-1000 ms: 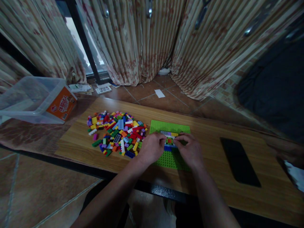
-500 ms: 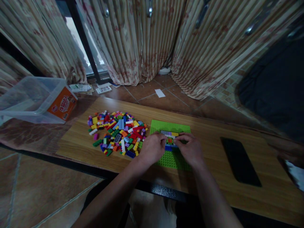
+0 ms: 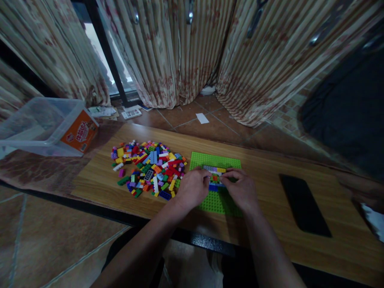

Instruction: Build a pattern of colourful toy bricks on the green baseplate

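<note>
A green studded baseplate lies on the wooden tabletop. On its middle stands a small structure of toy bricks, with grey, yellow, white, orange and blue pieces showing. From the left, my left hand reaches to the structure, its fingers curled and closed at the near-left side. My right hand meets it from the right, thumb and forefinger pinched at the right edge. Whatever sits between the fingertips of either hand is too small and hidden to make out. Part of the structure is covered by both hands.
A heap of loose mixed bricks lies left of the baseplate. Farther left stands a clear plastic bin with an orange label. A black phone-like slab rests on the right of the table. Curtains hang behind.
Both hands stay at the brick structure in nearly the same pose. The whole view has shifted very slightly.
</note>
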`<state>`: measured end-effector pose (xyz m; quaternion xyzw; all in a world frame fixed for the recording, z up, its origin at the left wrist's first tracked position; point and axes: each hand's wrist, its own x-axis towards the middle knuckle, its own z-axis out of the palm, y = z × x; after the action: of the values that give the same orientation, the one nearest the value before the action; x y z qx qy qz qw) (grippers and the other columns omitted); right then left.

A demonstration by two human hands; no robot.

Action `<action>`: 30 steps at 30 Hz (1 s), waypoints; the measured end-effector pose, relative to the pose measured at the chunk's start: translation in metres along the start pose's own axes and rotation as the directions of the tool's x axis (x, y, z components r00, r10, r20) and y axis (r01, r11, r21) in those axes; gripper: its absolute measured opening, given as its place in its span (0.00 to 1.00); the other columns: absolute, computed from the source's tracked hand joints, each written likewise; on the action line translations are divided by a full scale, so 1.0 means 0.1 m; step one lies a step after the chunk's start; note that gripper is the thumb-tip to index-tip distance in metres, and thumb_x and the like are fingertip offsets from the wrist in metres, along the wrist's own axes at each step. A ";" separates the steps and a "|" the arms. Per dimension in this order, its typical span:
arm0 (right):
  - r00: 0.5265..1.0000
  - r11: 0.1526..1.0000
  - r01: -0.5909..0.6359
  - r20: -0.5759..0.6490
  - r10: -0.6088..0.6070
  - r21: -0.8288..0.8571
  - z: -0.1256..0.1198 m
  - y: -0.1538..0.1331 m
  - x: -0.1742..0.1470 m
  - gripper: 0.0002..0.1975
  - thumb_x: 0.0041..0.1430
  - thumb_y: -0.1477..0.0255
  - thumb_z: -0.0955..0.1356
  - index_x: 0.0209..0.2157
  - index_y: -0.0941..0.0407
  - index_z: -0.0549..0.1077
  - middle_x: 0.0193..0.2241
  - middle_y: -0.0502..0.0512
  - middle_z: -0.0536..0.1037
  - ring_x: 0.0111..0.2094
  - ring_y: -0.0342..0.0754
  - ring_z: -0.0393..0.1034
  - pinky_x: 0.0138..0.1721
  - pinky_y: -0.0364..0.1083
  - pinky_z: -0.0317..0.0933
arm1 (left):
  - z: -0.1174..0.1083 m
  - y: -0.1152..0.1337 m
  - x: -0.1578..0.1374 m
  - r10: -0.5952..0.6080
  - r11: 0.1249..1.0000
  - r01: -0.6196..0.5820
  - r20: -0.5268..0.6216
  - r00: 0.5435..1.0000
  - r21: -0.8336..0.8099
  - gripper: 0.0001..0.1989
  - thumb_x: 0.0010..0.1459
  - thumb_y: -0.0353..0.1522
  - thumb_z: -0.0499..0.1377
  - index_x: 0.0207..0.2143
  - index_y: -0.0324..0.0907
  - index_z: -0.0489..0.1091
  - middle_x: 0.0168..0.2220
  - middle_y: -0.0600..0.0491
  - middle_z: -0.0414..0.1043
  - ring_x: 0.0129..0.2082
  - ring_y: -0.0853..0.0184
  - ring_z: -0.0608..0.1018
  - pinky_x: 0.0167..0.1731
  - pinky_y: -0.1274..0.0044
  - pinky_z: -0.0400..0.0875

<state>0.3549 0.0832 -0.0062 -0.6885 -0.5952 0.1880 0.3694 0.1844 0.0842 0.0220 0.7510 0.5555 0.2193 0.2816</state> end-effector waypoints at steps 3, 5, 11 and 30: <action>1.000 1.000 -0.015 0.005 0.015 0.002 0.00 0.00 0.00 0.09 0.47 0.64 0.68 0.24 0.52 0.78 0.37 0.56 0.78 0.42 0.55 0.71 0.51 0.58 0.59 | 0.00 0.00 0.00 0.008 1.000 -0.008 -0.002 1.000 0.000 0.14 0.61 0.29 0.52 0.41 0.44 0.77 0.39 0.49 0.77 0.37 0.62 0.78 0.42 0.72 0.72; 1.000 1.000 -0.019 0.008 0.019 0.020 0.01 0.00 0.01 0.09 0.47 0.64 0.68 0.24 0.53 0.78 0.37 0.57 0.78 0.42 0.55 0.71 0.50 0.57 0.60 | 0.00 -0.01 0.00 0.013 1.000 -0.013 -0.002 1.000 -0.004 0.14 0.61 0.29 0.52 0.41 0.43 0.77 0.39 0.49 0.77 0.37 0.63 0.78 0.42 0.72 0.72; 0.999 0.997 -0.035 0.008 0.034 0.062 0.02 -0.01 0.03 0.09 0.45 0.65 0.68 0.23 0.55 0.78 0.35 0.58 0.78 0.39 0.54 0.72 0.48 0.54 0.62 | 0.00 0.00 -0.01 0.001 1.000 -0.002 0.005 1.000 0.023 0.14 0.61 0.29 0.52 0.41 0.44 0.77 0.39 0.50 0.77 0.38 0.63 0.78 0.43 0.73 0.72; 0.998 0.979 -0.062 0.010 0.065 -0.194 0.07 -0.17 -0.05 0.14 0.46 0.58 0.71 0.29 0.54 0.76 0.38 0.59 0.75 0.45 0.58 0.67 0.49 0.58 0.57 | -0.04 -0.02 0.00 0.013 1.000 -0.013 -0.007 1.000 0.021 0.14 0.61 0.28 0.50 0.39 0.43 0.76 0.36 0.50 0.77 0.36 0.66 0.78 0.41 0.75 0.71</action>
<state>0.3374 0.0811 0.0012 -0.7383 -0.5913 0.1463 0.2896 0.1802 0.0856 0.0234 0.7568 0.5538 0.2178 0.2703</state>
